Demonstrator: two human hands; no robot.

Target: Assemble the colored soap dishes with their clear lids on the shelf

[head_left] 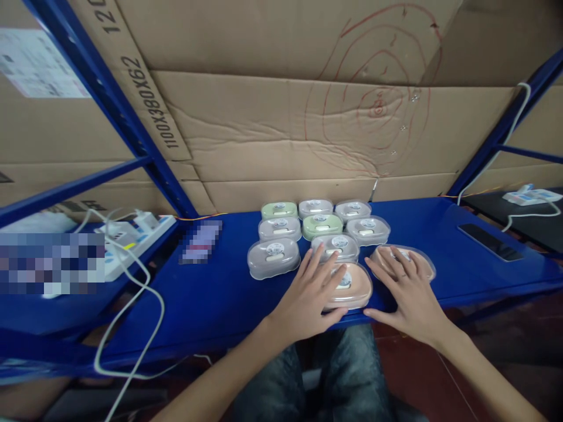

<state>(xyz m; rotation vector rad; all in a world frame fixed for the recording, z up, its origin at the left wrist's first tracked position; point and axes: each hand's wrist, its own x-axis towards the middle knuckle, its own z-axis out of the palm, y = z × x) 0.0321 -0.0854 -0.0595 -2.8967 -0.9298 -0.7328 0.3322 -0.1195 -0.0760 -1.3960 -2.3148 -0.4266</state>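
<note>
My left hand (305, 296) has its fingers spread over the left side of a peach oval plastic box (358, 287) with a clear lid, close to the table's front edge. My right hand (411, 302) lies with stretched fingers on top of a second peach box (424, 265), to the right of the first. Both hands are open. Behind them, grey boxes (273, 258) and two green boxes (323, 224) of the same shape stand close together in rows. Each lid bears a round sticker and a small pale tab. My left fingertips partly overlap a grey box (347, 246).
The boxes stand on a blue table (211, 305) against a cardboard wall (246, 129). A dark phone (490, 241) lies at the right, and a pixelated flat item (201, 241) at the left. A power strip (145, 240) with white cables (162, 310) is farther left. Blue posts (118, 111) flank the space.
</note>
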